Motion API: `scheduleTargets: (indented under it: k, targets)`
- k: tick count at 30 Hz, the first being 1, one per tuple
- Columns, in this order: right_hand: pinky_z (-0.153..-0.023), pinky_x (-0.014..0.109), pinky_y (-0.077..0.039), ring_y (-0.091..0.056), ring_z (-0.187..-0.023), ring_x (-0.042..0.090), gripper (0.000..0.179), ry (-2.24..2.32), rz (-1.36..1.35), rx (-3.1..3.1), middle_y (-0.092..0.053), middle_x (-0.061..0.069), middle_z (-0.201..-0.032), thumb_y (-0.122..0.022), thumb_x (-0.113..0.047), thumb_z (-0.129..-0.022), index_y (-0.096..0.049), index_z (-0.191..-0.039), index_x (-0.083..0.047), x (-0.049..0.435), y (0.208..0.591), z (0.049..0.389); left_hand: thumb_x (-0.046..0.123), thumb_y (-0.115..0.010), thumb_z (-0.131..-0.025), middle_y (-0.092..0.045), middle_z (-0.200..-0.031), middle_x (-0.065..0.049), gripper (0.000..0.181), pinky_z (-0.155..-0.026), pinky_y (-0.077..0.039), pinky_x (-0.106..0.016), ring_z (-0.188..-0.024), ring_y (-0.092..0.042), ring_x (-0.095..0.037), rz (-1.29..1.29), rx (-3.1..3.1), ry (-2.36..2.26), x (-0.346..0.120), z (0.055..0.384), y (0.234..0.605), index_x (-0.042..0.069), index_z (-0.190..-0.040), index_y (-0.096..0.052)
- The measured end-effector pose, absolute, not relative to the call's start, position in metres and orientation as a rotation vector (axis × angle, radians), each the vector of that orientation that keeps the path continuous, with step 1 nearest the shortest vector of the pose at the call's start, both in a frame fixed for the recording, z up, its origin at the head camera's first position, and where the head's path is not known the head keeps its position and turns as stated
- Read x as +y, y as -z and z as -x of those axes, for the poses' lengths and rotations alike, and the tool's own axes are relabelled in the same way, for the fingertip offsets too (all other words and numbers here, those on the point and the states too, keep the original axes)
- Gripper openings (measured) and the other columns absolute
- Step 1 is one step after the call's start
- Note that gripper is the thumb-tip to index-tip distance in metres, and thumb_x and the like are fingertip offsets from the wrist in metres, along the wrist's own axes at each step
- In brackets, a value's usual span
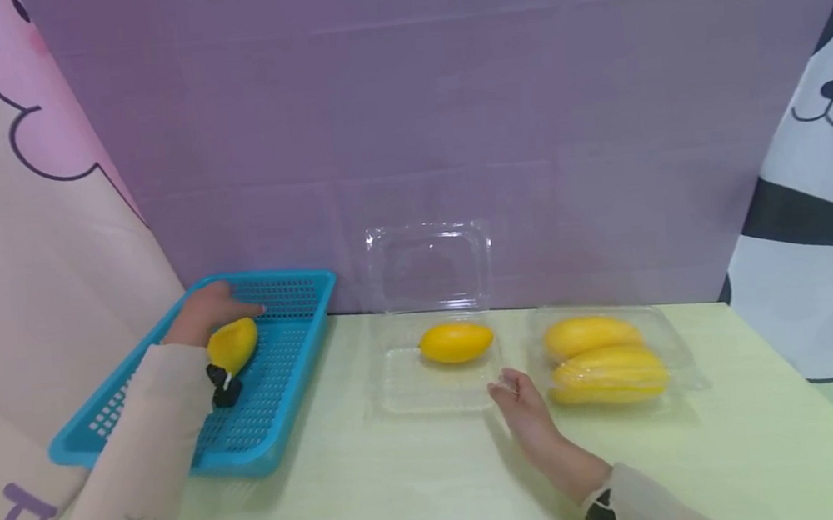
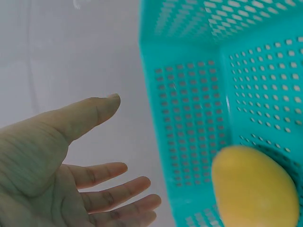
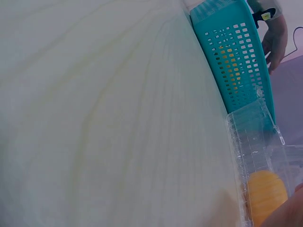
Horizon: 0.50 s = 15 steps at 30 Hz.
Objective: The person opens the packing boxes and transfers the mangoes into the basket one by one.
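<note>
My left hand (image 1: 206, 311) reaches over the blue plastic basket (image 1: 309, 362); in the left wrist view its fingers are apart and hold nothing. Below this hand, a yellow mango (image 1: 235, 346) lies in the basket, partly behind the wrist strap. In the middle of the table a clear plastic container (image 1: 406, 391) has its lid (image 1: 430, 267) raised at the back. One yellow mango-like fruit (image 1: 457, 342) lies inside it. At the container's front right edge, my right hand (image 1: 536, 428) pinches the rim between thumb and fingers; the right wrist view shows little of this hand.
To the right stands another clear container (image 1: 676, 344) holding two yellow fruits (image 1: 608, 375), the front one ridged. A purple backdrop (image 1: 404, 127) rises behind the table (image 1: 379, 498). Patterned cloths hang at both sides, the left one close to the basket.
</note>
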State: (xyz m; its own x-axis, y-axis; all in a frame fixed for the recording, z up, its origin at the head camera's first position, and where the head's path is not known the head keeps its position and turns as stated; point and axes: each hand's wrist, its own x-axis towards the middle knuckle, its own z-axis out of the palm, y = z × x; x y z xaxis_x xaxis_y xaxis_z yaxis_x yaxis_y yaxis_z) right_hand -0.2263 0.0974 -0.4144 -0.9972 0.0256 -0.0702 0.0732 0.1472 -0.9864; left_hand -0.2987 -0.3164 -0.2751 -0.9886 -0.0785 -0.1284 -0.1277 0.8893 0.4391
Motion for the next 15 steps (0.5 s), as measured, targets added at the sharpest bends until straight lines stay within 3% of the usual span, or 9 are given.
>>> scheduleTargets:
  k: [15]
  targets:
    - [-0.111,0.052,-0.022,-0.025,-0.136,0.043,0.055,2.021,-0.119,2.304,-0.023,0.029,-0.148,-0.046,-0.017,-0.097,-0.024,-0.14,0.009,0.097,0.41,0.225,0.036,-0.061,-0.089,-0.029,-0.144,-0.032,0.08,-0.104,-0.029,-0.06,-0.13,-0.027,-0.05,0.02,3.013,-0.693,-0.262,0.303,0.256,-0.01,-0.143,-0.024]
